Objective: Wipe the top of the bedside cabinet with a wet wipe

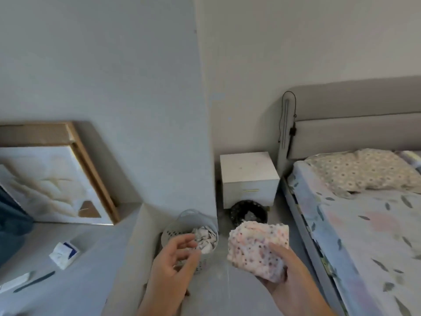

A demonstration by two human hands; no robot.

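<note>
Straight ahead past both hands, the bedside cabinet is standing well apart, the right hand nearer and gripping a speckled wipe pack, the left hand hanging half-curled and empty.

A home bedroom: bed with pillow, bedside cabinet

Right hand gripping a folded speckled pink cloth; left hand open, fingers curled, over a white perforated basket. White bedside cabinet beyond, beside the bed.
</note>
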